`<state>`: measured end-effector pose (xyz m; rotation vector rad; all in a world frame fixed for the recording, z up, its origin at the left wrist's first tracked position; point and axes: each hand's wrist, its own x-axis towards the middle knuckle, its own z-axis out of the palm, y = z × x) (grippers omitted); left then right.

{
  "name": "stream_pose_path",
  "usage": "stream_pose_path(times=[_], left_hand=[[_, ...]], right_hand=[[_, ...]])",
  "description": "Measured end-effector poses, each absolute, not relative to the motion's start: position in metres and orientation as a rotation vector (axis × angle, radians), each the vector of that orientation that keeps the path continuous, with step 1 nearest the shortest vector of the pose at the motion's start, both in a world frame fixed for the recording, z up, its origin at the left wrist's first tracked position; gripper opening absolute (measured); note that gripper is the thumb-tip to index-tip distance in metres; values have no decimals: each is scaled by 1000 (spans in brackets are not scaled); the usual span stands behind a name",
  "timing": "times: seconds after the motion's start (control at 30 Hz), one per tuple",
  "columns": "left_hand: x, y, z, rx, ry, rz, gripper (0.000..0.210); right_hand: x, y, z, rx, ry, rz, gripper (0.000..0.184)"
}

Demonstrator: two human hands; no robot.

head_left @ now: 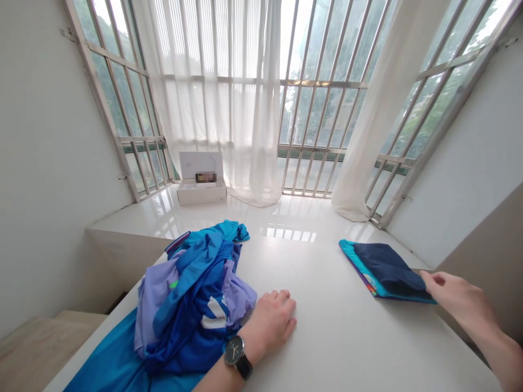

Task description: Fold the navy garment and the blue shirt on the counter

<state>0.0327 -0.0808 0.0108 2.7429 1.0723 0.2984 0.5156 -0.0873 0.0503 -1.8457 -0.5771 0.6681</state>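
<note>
Navy folded garment [388, 267] lies on turquoise one [350, 249], right side of table [318, 332], long axis far-left to near-right; right hand [457, 296], nearer, pinches near-right corner. Left hand [272, 316], loose, rests beside crumpled blue pile [183, 310].

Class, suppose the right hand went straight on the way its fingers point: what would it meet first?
Most likely the folded navy garment: the right hand has its fingertips at that garment's corner, though exact contact is hard to tell.
</note>
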Motion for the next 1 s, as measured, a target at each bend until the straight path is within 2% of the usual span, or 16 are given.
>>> stream_pose_path(times=[0.07, 0.1, 0.23, 0.37, 0.43, 0.6, 0.8, 1.0], left_hand=[[33, -81, 12, 2740, 1077, 293, 22], [33, -81, 12, 2739, 1074, 294, 21], [32, -81, 13, 2727, 1062, 294, 23], [32, -80, 14, 2719, 1065, 278, 25], [32, -80, 13, 2720, 1064, 284, 24], [33, -80, 11, 2720, 1062, 307, 24], [32, -79, 9, 2729, 1055, 319, 25], [33, -80, 11, 2738, 1062, 302, 24]], right_hand=[[499, -69, 63, -2081, -766, 232, 21], [490, -59, 66, -2088, -833, 124, 30], [464, -32, 40, -2169, -744, 254, 68], [471, -31, 8, -2242, -657, 321, 82], [481, -29, 7, -2211, -671, 347, 80], [490, -6, 31, -2100, -789, 212, 56], [475, 11, 18, -1972, -762, 381, 33], [479, 9, 10, -2010, -831, 359, 48]])
